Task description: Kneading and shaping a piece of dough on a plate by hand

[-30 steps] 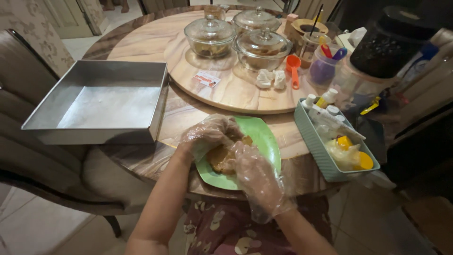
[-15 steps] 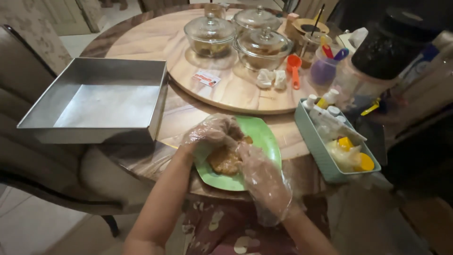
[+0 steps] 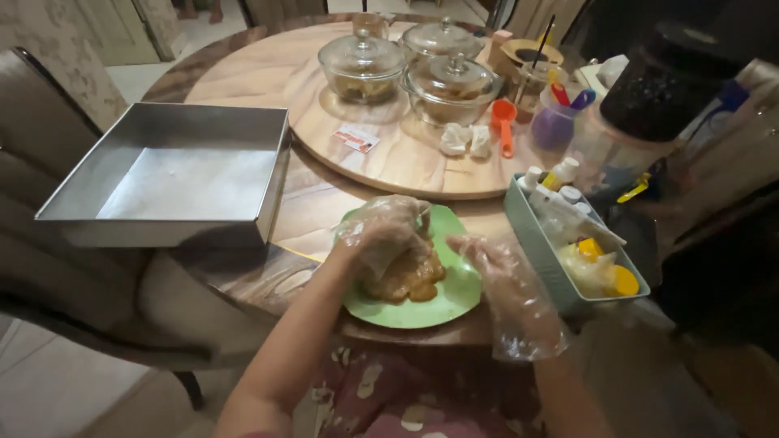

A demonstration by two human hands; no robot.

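A green plate (image 3: 454, 294) sits at the near edge of the round wooden table, holding a lump of golden-brown dough (image 3: 410, 280). My left hand (image 3: 383, 235), in a clear plastic glove, presses down over the dough and grips it. My right hand (image 3: 492, 264), also gloved, hovers just to the right of the dough above the plate's rim, fingers spread and holding nothing.
A square metal baking pan (image 3: 170, 174) stands left of the plate. A teal basket (image 3: 542, 259) of small bottles sits to the right. On the wooden turntable (image 3: 389, 154) stand lidded glass bowls (image 3: 361, 65), an orange scoop (image 3: 504, 122) and a purple cup (image 3: 553, 126). A chair (image 3: 49, 268) is at left.
My right hand has come off the dough and moved right, opening its fingers. The left hand stays on the dough.
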